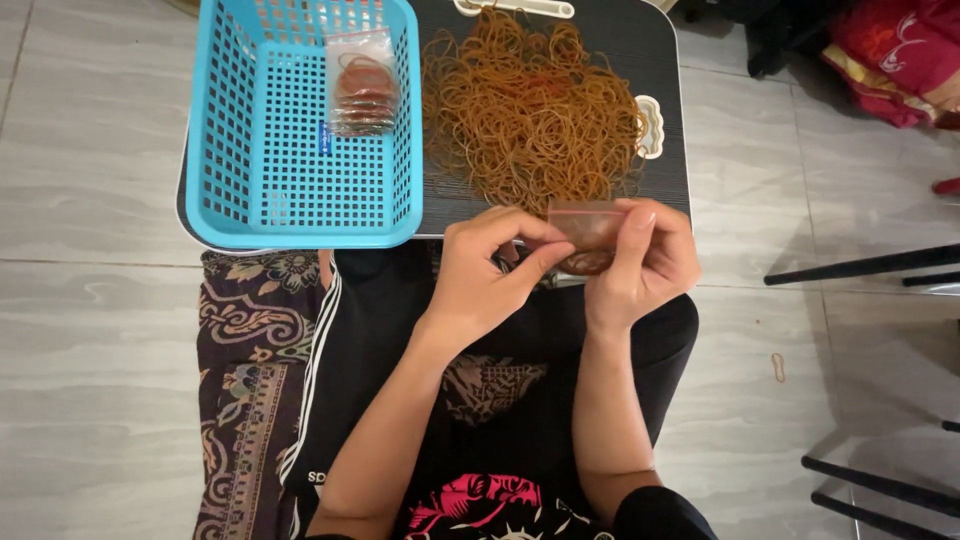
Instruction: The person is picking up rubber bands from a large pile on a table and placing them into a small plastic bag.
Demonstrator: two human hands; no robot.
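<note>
Head view, looking straight down: both hands busy at the near edge of the table point(660, 60), pinching one small clear bag point(588, 228) between them. Left hand point(485, 265) closed on the bag's left side, thumb and forefinger nipped together; right hand point(650, 260) curled around the right side, fingers folded over the top edge. Brownish bands showing through the plastic, so seemingly loaded already, with the mouth apparently being pressed shut, though hard to say whether fully sealed. Just beyond the hands, a big loose heap of rubber bands point(530, 110) sprawled across the dark table, barely dented by the look of it. Off to the left, a blue basket point(240, 150) sitting on the table's left end, holding what looks like just one filled bag point(362, 85) near its top right corner, the rest of the mesh floor bare. Judged from that: one bag packed and dropped in, a second in hand and near finishing, and by far the greater part of the heap left to pack. One stray band point(778, 367) lying on the tiled floor point(100, 400) to the right, well apart from everything. Patterned cloth point(250, 380) under the left leg, red fabric point(900, 50) bundled in the far right corner, dark chair legs point(860, 265) poking in from the right.
</note>
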